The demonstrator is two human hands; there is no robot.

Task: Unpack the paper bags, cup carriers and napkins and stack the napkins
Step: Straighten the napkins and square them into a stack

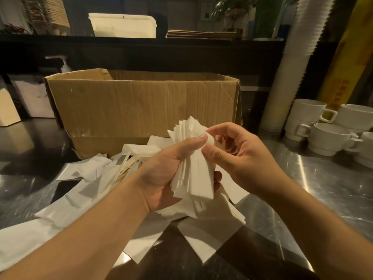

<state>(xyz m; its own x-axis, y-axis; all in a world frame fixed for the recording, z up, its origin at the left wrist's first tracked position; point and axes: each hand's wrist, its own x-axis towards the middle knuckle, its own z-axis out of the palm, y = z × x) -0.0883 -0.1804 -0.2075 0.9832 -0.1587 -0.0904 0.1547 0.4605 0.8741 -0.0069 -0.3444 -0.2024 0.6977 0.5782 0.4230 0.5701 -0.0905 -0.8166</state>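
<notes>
My left hand grips a thick bundle of folded white napkins, held upright above the counter with the top edges fanned out. Just to its right, my right hand pinches the folded top of one napkin between thumb and fingers. Under both hands, loose white paper bags and napkins lie scattered across the steel counter. An open cardboard box stands behind them; its inside is hidden.
White ceramic cups are stacked at the right. A tall column of white paper cups leans beside the box. A white bin and flat brown sheets sit on the rear shelf. White containers stand at left.
</notes>
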